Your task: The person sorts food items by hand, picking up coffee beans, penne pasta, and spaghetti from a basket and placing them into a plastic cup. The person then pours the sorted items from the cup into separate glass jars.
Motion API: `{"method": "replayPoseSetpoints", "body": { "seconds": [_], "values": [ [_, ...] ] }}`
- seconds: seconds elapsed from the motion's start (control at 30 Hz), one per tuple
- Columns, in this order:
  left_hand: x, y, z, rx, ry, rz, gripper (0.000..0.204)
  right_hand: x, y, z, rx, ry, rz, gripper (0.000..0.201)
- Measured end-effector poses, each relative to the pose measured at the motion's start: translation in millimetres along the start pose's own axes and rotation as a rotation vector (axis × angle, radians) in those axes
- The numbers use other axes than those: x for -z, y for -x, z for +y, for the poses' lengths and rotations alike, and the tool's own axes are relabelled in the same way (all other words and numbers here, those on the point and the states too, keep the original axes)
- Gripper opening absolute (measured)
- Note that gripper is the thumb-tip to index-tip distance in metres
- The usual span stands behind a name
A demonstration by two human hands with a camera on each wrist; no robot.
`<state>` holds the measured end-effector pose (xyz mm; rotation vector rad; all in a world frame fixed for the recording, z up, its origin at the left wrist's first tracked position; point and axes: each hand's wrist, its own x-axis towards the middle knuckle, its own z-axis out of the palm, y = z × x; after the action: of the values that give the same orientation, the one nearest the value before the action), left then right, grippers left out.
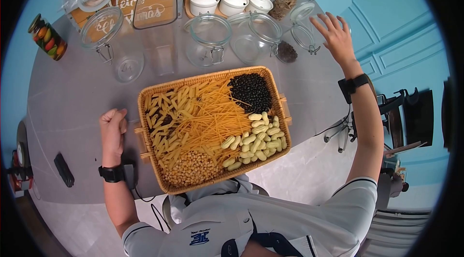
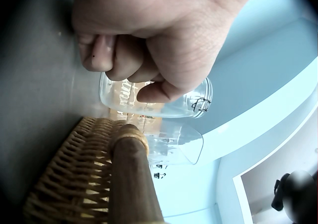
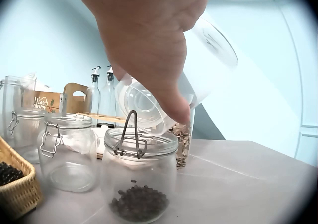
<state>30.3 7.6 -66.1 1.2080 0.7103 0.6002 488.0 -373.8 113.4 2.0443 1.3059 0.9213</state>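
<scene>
My left hand (image 1: 113, 129) rests as a fist on the grey table, holding nothing, left of the wicker basket (image 1: 142, 107). In the left wrist view its curled fingers (image 2: 124, 63) are near the basket's wooden handle (image 2: 133, 179). My right hand (image 1: 336, 39) is raised, fingers spread, beside an open clip-top jar (image 1: 303, 38). In the right wrist view that jar holds a few dark beans (image 3: 139, 204), and my thumb overlaps its tilted glass lid (image 3: 141, 102). The basket holds penne (image 1: 166, 107), spaghetti (image 1: 208, 117), black beans (image 1: 250, 91), peanuts (image 1: 258, 141) and corn kernels (image 1: 191, 167).
More open glass jars (image 1: 209, 39) stand behind the basket. A clear container of brown dried pieces (image 1: 284, 5) stands behind the bean jar. White lidded pots (image 1: 204, 1) sit by a wooden rack; a jar of colourful pickles (image 1: 47, 37) is far left. A black object (image 1: 64, 170) lies left.
</scene>
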Motion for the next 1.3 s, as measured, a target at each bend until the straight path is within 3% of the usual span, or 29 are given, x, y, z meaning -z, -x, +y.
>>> {"method": "replayPoseSetpoints", "body": {
  "seconds": [0.13, 0.23, 0.3, 0.37, 0.43, 0.6, 0.73, 0.77, 0.87, 0.97, 1.07, 1.1, 1.17, 1.27, 1.3],
  "values": [
    [-2.7, 1.2, 1.7, -0.009, -0.039, 0.006, 0.046, -1.0, 1.5, -0.5, -0.113, -0.089, 0.072, 0.094],
    [-4.2, 3.0, -0.5, -0.028, -0.068, 0.010, 0.045, -5.1, 4.2, 3.6, -0.429, -0.391, 0.145, 0.095],
    [-9.3, 6.7, 3.0, -0.029, -0.074, 0.007, 0.044, -50.0, 21.8, 23.7, -0.570, -0.755, 0.386, 0.094],
    [-12.6, 10.6, 6.7, -0.018, -0.107, -0.040, 0.038, -31.9, 32.0, 25.4, -0.893, -1.018, 0.241, 0.094],
    [-12.4, 8.0, -2.0, -0.103, -0.072, -0.099, 0.033, 4.3, 36.7, 19.7, -0.971, -1.101, 0.183, 0.096],
    [-17.8, 9.8, -3.3, -0.254, -0.048, -0.119, 0.016, 79.9, 41.0, -9.8, -0.933, -1.287, 0.212, 0.093],
    [-19.2, 15.0, -2.8, -0.367, -0.167, -0.184, 0.017, 135.8, 22.6, -60.6, -0.728, -1.713, 0.168, 0.090],
    [-15.6, 13.2, -6.0, -0.432, -0.249, -0.197, 0.042, 152.0, 13.7, -80.5, -0.665, -1.821, 0.117, 0.090],
    [-16.8, 18.6, 0.4, -0.627, -0.304, -0.274, 0.079, 186.8, -18.6, -145.6, -0.363, -1.834, 0.036, 0.093],
    [-20.8, 24.6, 6.2, -0.626, -0.196, -0.440, 0.117, 211.2, -51.9, -210.5, -0.112, -1.566, 0.065, 0.102],
    [-33.3, 34.6, 5.5, -0.598, 0.015, -0.494, 0.135, 224.7, -75.0, -262.4, -0.087, -1.699, 0.016, 0.107],
    [-32.1, 34.5, 7.5, -0.643, 0.007, -0.533, 0.127, 224.5, -80.5, -277.5, -0.075, -1.719, 0.018, 0.107],
    [-32.4, 32.6, 5.9, -0.616, 0.011, -0.388, 0.123, 224.6, -90.0, -298.1, -0.084, -1.770, 0.004, 0.109],
    [-24.7, 33.8, 10.7, -0.634, -0.066, -0.247, 0.113, 219.9, -94.9, -304.2, 0.057, -1.913, -0.036, 0.093],
    [-21.9, 33.0, 15.5, -0.655, -0.106, -0.215, 0.109, 216.6, -95.1, -300.6, 0.022, -2.036, -0.119, 0.083]
  ]
}}
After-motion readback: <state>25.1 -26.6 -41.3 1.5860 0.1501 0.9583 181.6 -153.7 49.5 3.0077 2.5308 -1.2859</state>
